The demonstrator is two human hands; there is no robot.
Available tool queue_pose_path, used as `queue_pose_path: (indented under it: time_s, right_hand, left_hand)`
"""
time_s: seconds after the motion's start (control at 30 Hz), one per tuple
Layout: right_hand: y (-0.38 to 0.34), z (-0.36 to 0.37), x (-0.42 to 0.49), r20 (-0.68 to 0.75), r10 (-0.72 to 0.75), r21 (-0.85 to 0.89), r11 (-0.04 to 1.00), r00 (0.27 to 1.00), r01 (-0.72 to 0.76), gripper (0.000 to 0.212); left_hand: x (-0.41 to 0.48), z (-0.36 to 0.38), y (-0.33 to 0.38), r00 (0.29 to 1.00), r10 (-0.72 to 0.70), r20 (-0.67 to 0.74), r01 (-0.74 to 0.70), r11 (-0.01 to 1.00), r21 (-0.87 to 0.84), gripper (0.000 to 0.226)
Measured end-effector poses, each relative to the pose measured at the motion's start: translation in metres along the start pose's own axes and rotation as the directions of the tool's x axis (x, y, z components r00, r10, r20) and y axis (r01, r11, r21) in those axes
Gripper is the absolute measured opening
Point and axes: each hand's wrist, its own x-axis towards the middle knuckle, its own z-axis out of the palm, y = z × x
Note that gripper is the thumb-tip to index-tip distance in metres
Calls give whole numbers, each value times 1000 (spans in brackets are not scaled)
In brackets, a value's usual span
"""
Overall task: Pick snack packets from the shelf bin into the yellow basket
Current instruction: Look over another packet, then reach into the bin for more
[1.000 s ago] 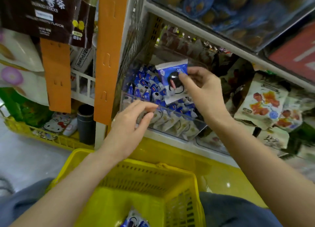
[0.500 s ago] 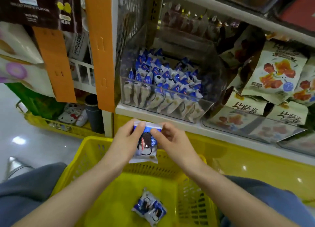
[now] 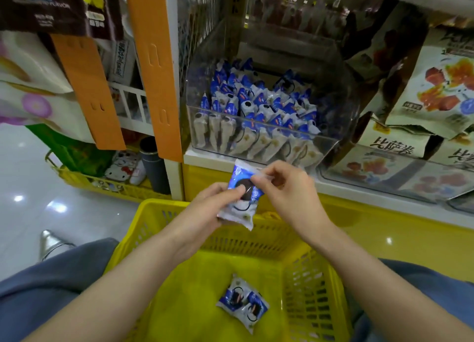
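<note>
- The yellow basket (image 3: 210, 277) rests on the person's lap under both arms. The held packet hangs over its far rim rather than its middle. Let go here, the packet could strike the rim and fall toward the shelf.
- The shelf bin (image 3: 341, 105), just beyond the hands, is crowded with loose packets. A hasty reach back in could drag neighbours over its low front wall.
- The left hand (image 3: 213, 210) grasps the packet's lower half, thumb across the front. The right hand (image 3: 284, 187) pinches its top edge. If one lets go before the other, the packet would swing sideways.
- The snack packet (image 3: 243, 203) is slick film, so a light pinch may slip.
- The packets on the basket floor (image 3: 242, 304) overlap, so their number is hard to tell. Tilting the basket would slide them.
</note>
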Motion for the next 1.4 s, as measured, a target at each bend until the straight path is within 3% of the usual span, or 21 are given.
queue_pose_path:
  time_s: [0.07, 0.13, 0.2, 0.27, 0.33, 0.43, 0.53, 0.7, 0.77, 0.9, 0.97, 1.1, 1.2, 1.3, 1.4]
  right_hand:
    - [2, -5, 7, -12, 180, 177, 969, 984, -175, 19]
    - [4, -10, 7, 106, 316, 332, 882, 943, -333, 17]
    - [4, -12, 1, 351, 353, 327, 821, 867, -467, 9]
    - [7, -10, -6, 518, 344, 196, 844, 783, -500, 20]
    - [11, -6, -11, 523, 368, -15, 906, 768, -424, 37]
    - [20, 0, -14, 431, 246, -311, 944, 868, -113, 55]
    - [21, 7, -15, 335, 49, -210, 977, 941, 24, 44]
    - [16, 12, -15, 196, -89, -165, 979, 977, 122, 19]
    - [14, 12, -18, 188, -148, -211, 959, 971, 187, 13]
    - [9, 9, -19, 203, -277, -380, 862, 939, 336, 18]
    - [8, 6, -20, 222, -324, -447, 804, 920, 391, 19]
    - [5, 2, -17, 131, -263, -436, 851, 956, 294, 17]
    - [4, -4, -11, -5, -217, -288, 935, 976, 207, 14]
    - [3, -7, -13, -21, -275, -177, 947, 961, 267, 9]
    - [4, -4, -23, 132, -420, -242, 865, 898, 440, 9]
  left_hand:
    - [-1, 0, -1, 1000, 30, 8, -30, 1000, -5, 38]
    - [0, 0, -1, 993, 80, -89, -79, 997, 13, 27]
    - [3, -5, -3, 964, 125, -235, -110, 991, 77, 14]
    - [5, -8, -4, 941, 192, -280, -161, 978, 129, 13]
    - [4, -7, -6, 927, 271, -260, -210, 948, 240, 15]
    - [4, -7, -9, 885, 427, -183, -281, 805, 522, 19]
    - [2, -6, -12, 857, 509, -75, -317, 638, 702, 19]
    - [0, -2, -14, 839, 545, 4, -375, 572, 729, 16]
    - [1, -1, -15, 853, 522, 14, -378, 598, 706, 16]
    - [4, -1, -15, 939, 335, -80, -248, 819, 518, 19]
    - [4, -1, -15, 964, 250, -90, -179, 862, 475, 17]
    - [7, 0, -17, 934, 300, -193, -176, 858, 482, 12]
    - [10, -2, -16, 925, 251, -284, -95, 879, 468, 12]
    - [8, -2, -9, 984, -76, -162, 101, 984, 147, 42]
    - [5, -3, -7, 993, -117, -7, 116, 989, -89, 51]
